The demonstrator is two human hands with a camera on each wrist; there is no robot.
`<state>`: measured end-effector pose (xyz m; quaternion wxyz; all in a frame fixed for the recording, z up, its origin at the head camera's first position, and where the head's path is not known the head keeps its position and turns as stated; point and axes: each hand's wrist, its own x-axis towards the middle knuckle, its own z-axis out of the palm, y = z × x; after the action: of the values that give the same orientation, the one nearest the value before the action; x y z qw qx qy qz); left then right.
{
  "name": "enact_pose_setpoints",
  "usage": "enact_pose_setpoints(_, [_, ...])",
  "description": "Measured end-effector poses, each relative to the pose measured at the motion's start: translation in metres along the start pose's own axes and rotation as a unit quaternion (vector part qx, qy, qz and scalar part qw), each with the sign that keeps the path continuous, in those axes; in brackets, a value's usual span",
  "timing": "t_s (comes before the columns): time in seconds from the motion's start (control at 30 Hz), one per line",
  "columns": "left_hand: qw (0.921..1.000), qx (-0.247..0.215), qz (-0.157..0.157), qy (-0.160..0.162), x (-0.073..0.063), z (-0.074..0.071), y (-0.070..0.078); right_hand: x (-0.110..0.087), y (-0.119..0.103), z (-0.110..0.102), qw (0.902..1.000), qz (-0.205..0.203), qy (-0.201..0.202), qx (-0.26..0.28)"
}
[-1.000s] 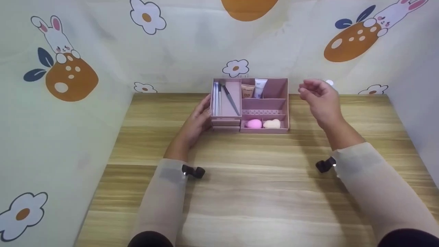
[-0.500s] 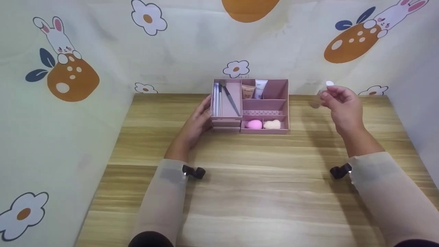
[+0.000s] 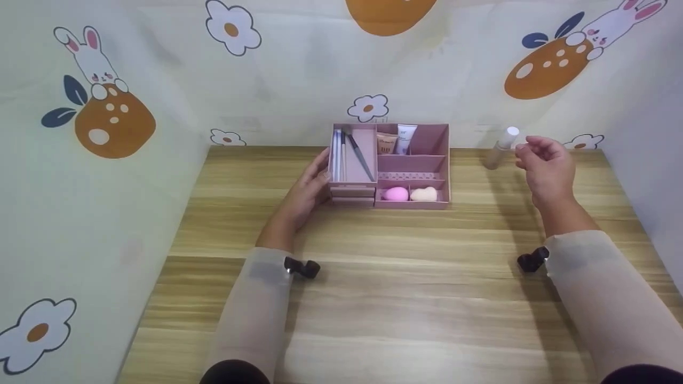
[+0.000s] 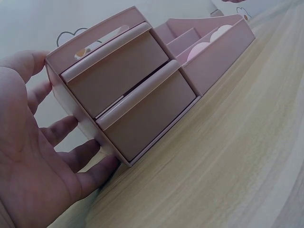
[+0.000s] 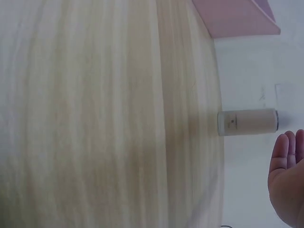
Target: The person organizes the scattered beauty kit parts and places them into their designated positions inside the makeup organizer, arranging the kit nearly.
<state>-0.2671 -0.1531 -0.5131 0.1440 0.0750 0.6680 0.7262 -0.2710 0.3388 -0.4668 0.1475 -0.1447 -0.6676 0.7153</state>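
A pink desktop organizer (image 3: 411,205) stands against the back of the table. Its top tray holds makeup brushes (image 3: 358,152); two tubes (image 3: 405,140) lean in a rear compartment, and a pink makeup sponge (image 3: 396,194) and a cream one (image 3: 424,194) sit in front. My left hand (image 3: 307,186) rests against its left side, fingers spread along the wall beside two closed drawers (image 4: 147,111). To the right stands an upright beige bottle with a white cap (image 3: 511,133), a foundation bottle by its look. Just right of it, my right hand (image 3: 549,168) hovers with loosely bent fingers, holding nothing.
The wood-grain table (image 3: 400,298) runs back to a wall covering (image 3: 299,74) printed with rabbits, oranges and flowers. A plain pale wall (image 3: 651,144) borders the right side. Small black cameras (image 3: 533,260) are strapped at both wrists.
My right hand has moved right, from beside the organizer to past the bottle, which now shows uncovered. My left hand has stayed at the organizer's side.
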Motion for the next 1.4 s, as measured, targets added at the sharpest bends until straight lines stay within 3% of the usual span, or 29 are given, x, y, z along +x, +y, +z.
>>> enact_pose_setpoints(0.2, [1.0,-0.008,0.001,0.0,0.0,0.002,0.001,0.004,-0.003,0.001,0.9993,0.028,-0.01,-0.024])
enact_pose_setpoints(0.63, [0.9998,-0.017,0.01,-0.008,-0.001,0.001,0.001,0.017,0.002,0.008,0.9953,0.037,-0.035,-0.083])
enact_pose_setpoints(1.17, [0.9998,-0.019,0.005,-0.003,0.001,0.001,0.0,0.026,0.003,0.01,0.9661,0.024,-0.05,-0.252])
enact_pose_setpoints(1.4, [1.0,-0.008,-0.003,-0.001,-0.001,0.001,0.001,0.022,-0.002,0.011,0.9686,0.021,-0.054,-0.242])
